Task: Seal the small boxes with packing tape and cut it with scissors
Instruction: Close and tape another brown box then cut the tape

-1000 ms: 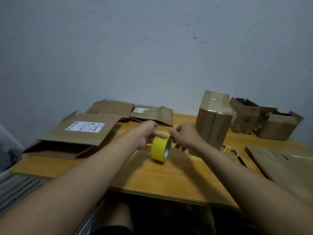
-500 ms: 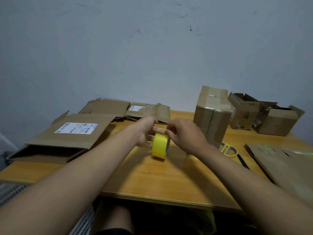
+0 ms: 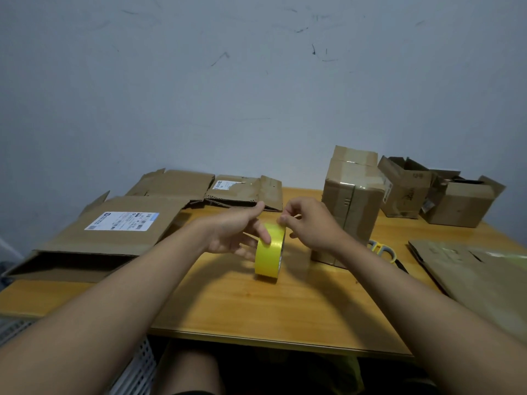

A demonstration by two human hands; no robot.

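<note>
Yellow tape roll point(image 3: 269, 252) held on edge by both hands, left hand point(image 3: 231, 235), right hand point(image 3: 310, 223).

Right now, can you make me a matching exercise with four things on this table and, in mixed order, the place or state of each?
Things:
1. yellow tape roll
2. scissors
3. tall taped box
4. flat box with white label

Places or states:
A. stands closed, just beyond the right hand
B. lies at the table's left side
C. held on edge between both hands
D. lies partly hidden behind the right forearm

Pairs: 1-C, 2-D, 3-A, 4-B
</note>
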